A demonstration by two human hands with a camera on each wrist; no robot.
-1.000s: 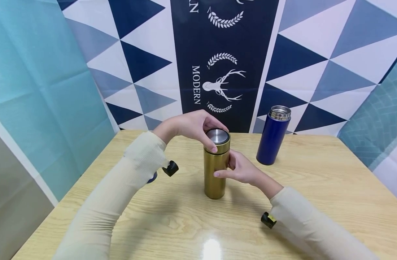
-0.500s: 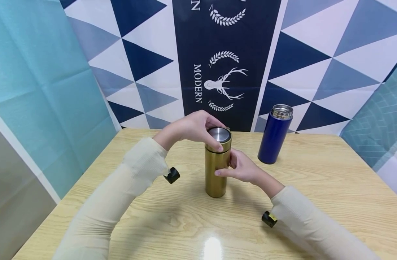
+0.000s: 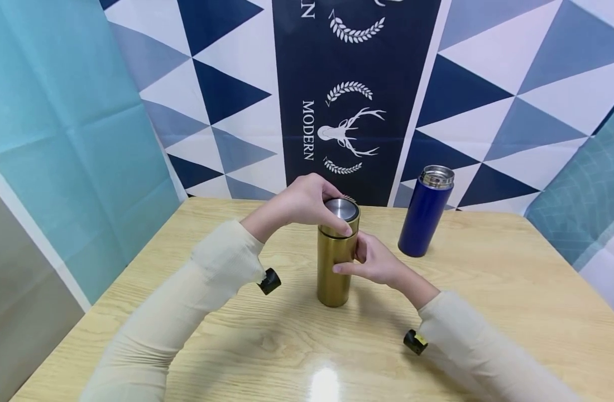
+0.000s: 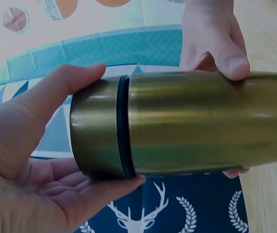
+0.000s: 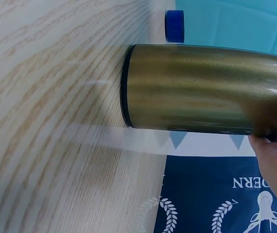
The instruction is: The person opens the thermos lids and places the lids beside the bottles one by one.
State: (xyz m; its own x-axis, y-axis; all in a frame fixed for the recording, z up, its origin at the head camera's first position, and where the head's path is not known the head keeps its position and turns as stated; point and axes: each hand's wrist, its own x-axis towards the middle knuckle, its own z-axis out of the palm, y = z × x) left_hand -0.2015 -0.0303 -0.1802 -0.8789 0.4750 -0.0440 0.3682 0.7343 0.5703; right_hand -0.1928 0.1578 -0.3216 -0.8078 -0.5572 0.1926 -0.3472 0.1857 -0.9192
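A gold thermos (image 3: 333, 268) stands upright on the table in the head view, its gold lid (image 4: 97, 126) with a brushed steel top in place. My left hand (image 3: 309, 204) grips the lid from above, thumb at the front and the other fingers round the far side. In the left wrist view a black ring (image 4: 123, 126) shows between lid and body. Lower down, my right hand (image 3: 374, 259) holds the body of the thermos from the right, thumb across the front. Its other fingers are mostly hidden behind the thermos.
A blue thermos (image 3: 422, 218) without a lid, steel neck showing, stands at the back right of the wooden table (image 3: 488, 268). The right wrist view shows a blue cap (image 5: 174, 26) beyond the gold thermos. A patterned cloth (image 3: 236, 111) hangs behind the table.
My left thumb has slid rightward across the front of the lid, the wrist turning with it. My right hand stays on the body. The blue cap has gone behind my left sleeve in the head view.
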